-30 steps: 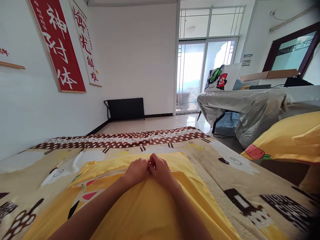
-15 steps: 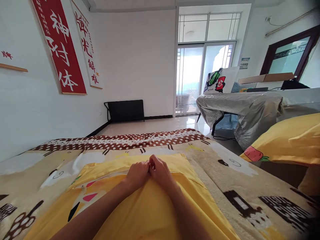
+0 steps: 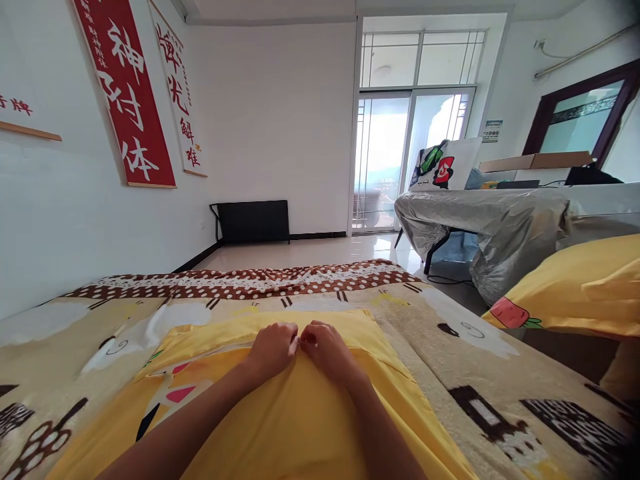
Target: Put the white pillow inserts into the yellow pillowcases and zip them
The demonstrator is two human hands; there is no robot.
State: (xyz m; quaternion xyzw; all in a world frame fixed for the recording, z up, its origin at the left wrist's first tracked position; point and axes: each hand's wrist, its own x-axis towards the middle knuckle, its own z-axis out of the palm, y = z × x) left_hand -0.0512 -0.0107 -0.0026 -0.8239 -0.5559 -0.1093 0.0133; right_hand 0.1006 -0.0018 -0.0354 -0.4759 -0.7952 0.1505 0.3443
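A yellow pillowcase [image 3: 280, 420] with a printed pattern on its left side lies flat in front of me, and an open edge runs across its far part. My left hand [image 3: 274, 348] is closed in a pinch on the fabric at the middle of that edge. Right beside it, my right hand [image 3: 327, 350] pinches the same edge, its fingers curled. The fingertips of both hands nearly meet, and folds in the cloth run down from them. Whatever small part lies between the fingertips is hidden.
Under the pillowcase spreads a beige patterned blanket [image 3: 420, 347] with a brown dotted border. A stuffed yellow pillow [image 3: 590, 287] lies at the right. Behind it stands a table [image 3: 525, 213] under a silvery cover, bearing a bag and boxes. A black folded panel [image 3: 254, 221] leans by the wall.
My right hand has lowered and turned, its raised fingers now down at the edge. My hands have drawn slightly apart at the fingertips. The view has shifted a little.
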